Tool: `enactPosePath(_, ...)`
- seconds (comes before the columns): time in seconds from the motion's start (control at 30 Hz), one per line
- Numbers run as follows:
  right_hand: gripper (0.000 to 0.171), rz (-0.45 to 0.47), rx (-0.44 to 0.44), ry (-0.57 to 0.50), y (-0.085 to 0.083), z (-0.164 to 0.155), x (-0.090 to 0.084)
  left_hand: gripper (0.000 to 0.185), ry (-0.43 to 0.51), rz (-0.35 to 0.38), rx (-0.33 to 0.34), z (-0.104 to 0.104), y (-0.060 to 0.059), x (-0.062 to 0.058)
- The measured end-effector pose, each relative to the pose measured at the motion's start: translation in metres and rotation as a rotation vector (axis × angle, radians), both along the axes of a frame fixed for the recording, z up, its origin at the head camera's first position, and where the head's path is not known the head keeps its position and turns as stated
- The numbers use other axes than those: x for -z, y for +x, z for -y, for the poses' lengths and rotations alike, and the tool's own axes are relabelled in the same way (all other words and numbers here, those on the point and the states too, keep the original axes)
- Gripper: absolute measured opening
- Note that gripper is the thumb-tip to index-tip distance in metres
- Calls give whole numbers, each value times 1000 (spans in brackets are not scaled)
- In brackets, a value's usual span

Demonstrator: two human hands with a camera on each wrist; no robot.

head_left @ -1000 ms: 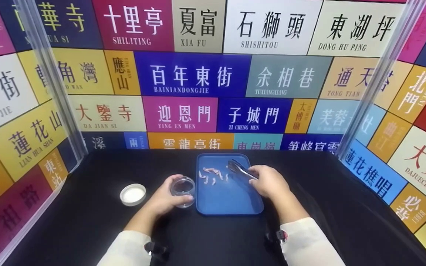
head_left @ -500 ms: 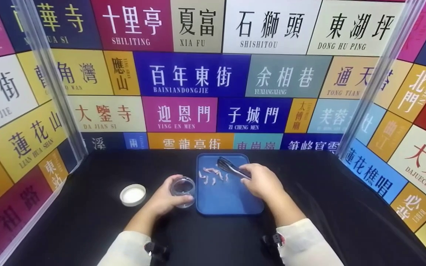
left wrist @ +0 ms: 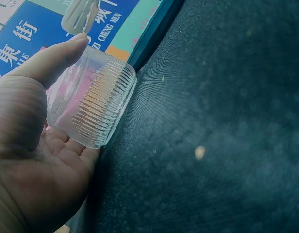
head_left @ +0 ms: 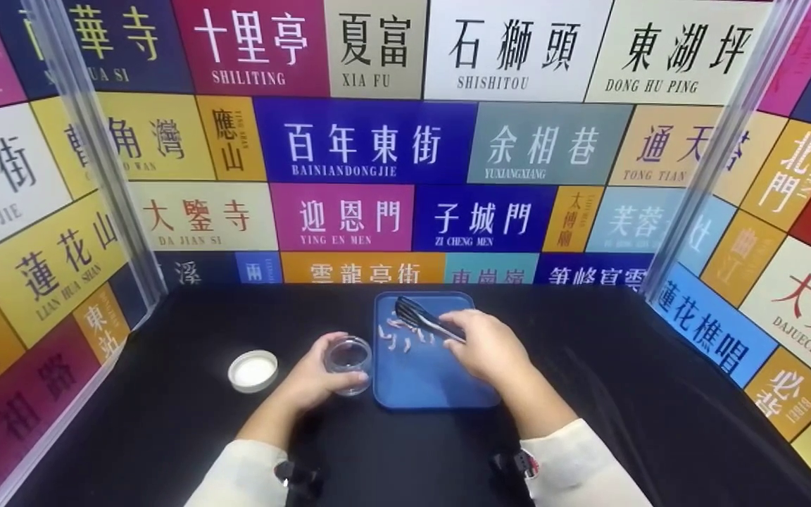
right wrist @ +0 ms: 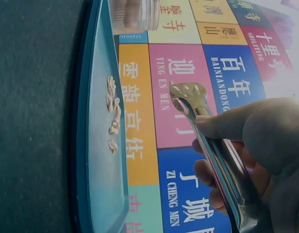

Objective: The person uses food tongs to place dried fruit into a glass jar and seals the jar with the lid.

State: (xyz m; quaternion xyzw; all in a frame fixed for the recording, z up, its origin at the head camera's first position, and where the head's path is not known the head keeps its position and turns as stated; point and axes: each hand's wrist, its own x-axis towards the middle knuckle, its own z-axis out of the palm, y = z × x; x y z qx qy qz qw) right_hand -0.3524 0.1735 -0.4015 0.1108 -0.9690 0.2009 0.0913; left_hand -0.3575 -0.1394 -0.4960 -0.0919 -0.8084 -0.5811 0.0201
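Note:
My left hand (head_left: 307,380) grips a clear, ribbed jar (left wrist: 103,104) at the left edge of the blue tray (head_left: 437,386). In the head view the jar's round mouth faces up, uncovered. Metal tongs (right wrist: 220,165) are held in my right hand (head_left: 491,348), thumb on one side and fingers on the other. Their slotted head (head_left: 411,311) hangs above the far part of the tray, pointing left. Below it lie several small, pale pinkish curled strips (right wrist: 113,109); the tongs overlap some of them in the head view. Nothing shows between the tongs' tips in the right wrist view.
A round lid (head_left: 253,371) with a white inside lies on the black tablecloth (head_left: 187,436), left of my left hand. Colourful printed panels (head_left: 367,144) stand behind and at both sides, with clear posts (head_left: 719,148) at the corners.
My right hand has carried the tongs leftward across the tray, from its right side to above the pale strips. The left hand, jar and lid keep their places.

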Motion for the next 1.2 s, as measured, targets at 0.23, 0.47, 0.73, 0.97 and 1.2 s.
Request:
enactPosePath(0.23, 39, -25, -39, -1, 4, 11, 0, 92, -2, 9, -5, 1, -1, 0)
enactPosePath(0.47, 39, -59, -108, -26, 12, 22, 2, 92, -4, 8, -11, 1, 0, -1)
enactPosePath(0.73, 43, -81, -174, -48, 20, 31, 4, 93, -7, -5, 4, 1, 1, -3)
enactPosePath(0.97, 41, -65, -220, -32, 23, 37, 8, 91, 13, 2, 17, 0, 1, -2)
enactPosePath(1.2, 40, -50, -253, -32, 24, 41, 10, 94, 5, 20, 9, -1, -1, -1)
